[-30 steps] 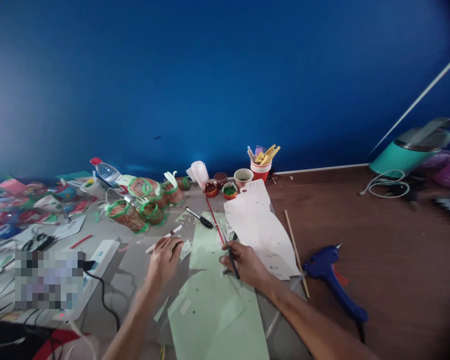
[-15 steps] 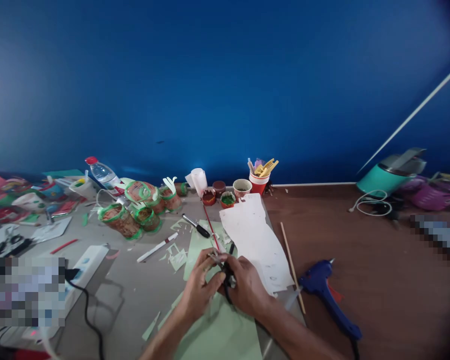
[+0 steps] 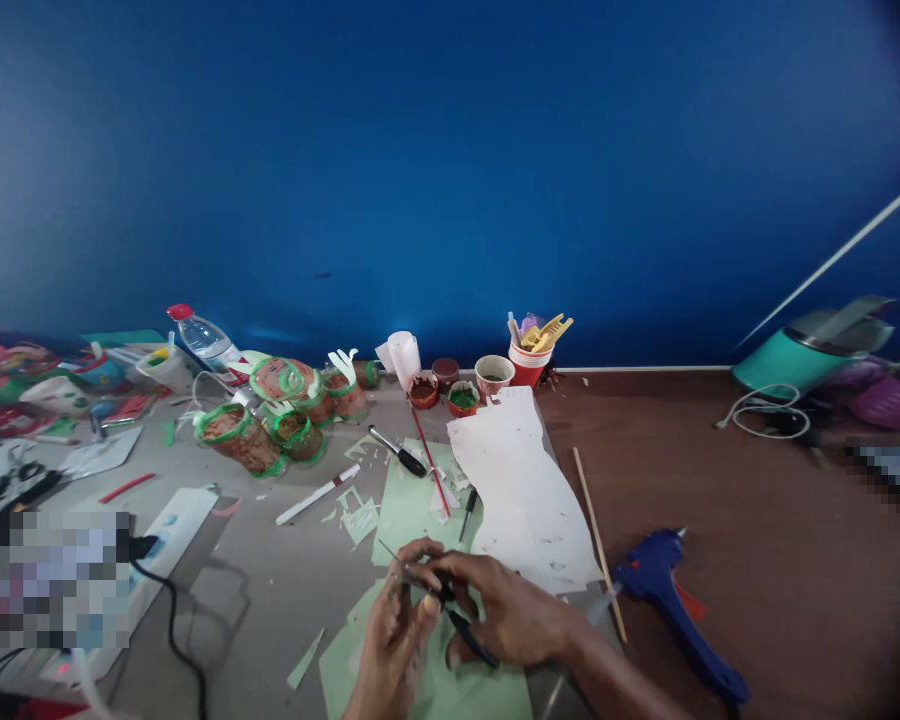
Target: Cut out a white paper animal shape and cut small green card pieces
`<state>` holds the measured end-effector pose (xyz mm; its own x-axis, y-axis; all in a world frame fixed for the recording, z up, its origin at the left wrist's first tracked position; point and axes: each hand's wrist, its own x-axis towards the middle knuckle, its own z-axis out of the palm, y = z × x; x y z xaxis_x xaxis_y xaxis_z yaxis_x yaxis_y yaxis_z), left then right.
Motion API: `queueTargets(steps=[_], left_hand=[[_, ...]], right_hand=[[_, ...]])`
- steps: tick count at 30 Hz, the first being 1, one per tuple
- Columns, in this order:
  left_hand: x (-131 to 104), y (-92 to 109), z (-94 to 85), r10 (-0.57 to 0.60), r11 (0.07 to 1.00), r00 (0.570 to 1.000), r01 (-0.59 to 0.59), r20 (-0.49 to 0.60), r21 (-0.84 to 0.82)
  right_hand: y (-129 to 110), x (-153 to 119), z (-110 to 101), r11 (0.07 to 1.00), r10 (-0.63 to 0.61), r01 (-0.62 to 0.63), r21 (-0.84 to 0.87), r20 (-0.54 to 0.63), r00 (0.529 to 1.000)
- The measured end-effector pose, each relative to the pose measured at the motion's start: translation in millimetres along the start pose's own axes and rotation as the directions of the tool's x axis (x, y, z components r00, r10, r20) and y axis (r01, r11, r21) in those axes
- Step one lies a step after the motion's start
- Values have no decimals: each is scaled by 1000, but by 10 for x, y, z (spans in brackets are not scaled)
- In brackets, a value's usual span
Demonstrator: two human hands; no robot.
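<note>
Toward the near right corner of the grey worktop (image 3: 255, 560), both hands work close together over the green paper (image 3: 337, 670). The right hand (image 3: 506, 612) is closed around a black-handled tool (image 3: 471, 640), its thin metal tip angled up and to the left. The left hand (image 3: 399, 640) has its fingers bent at the metal end — whether it grips the tool or something smaller cannot be told. Along the right edge lie the white paper (image 3: 521, 490) and a wooden stick (image 3: 596, 535); beyond that edge, on the brown surface (image 3: 795, 560), lies a blue glue gun (image 3: 660, 580). A pen (image 3: 468, 513) rests just beyond the hands, beside the white paper. At the far right corner stand a red cup (image 3: 530, 368), a white cup (image 3: 494, 378) and paint tubs — one green (image 3: 463, 399) among them.
</note>
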<state>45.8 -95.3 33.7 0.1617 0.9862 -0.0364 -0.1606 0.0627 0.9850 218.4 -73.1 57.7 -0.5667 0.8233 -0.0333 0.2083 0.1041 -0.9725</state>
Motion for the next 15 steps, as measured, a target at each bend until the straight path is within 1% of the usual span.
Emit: queueTargets(steps=[2,4,5,7,9,11,12,13,15], left_hand=[[-40,60,18,-36,999,999,36,40,-14],[-63,100,19,-66,997,996,68,58,-29],[-69,106,16,-76,996,996,79,56,-46],[-73,88,11,-112,986,993,115,28,-121],[-72,49,12,-178,955,984,170,-13,-243],[-68,18,14,-249,911,968,221,-39,-348],[-64,13,14,-269,895,962,232,-48,-381],[-57,16,10,-277,887,959,231,-61,-400],[-33,50,-4,-290,882,952,227,-95,-413]], right_hand=[[-5,7,-31,994,-57,45,95,122,991],[-5,20,-24,977,-93,54,205,184,979],[-7,26,-4,970,-76,29,243,186,980],[-21,32,62,969,7,-38,246,126,992],[-42,30,133,990,74,-73,124,-5,997],[-61,21,175,996,89,-90,-11,-115,989],[-67,16,181,994,98,-104,-36,-133,986],[-70,10,179,993,113,-116,-24,-123,986],[-64,-2,165,988,126,-123,91,-38,991]])
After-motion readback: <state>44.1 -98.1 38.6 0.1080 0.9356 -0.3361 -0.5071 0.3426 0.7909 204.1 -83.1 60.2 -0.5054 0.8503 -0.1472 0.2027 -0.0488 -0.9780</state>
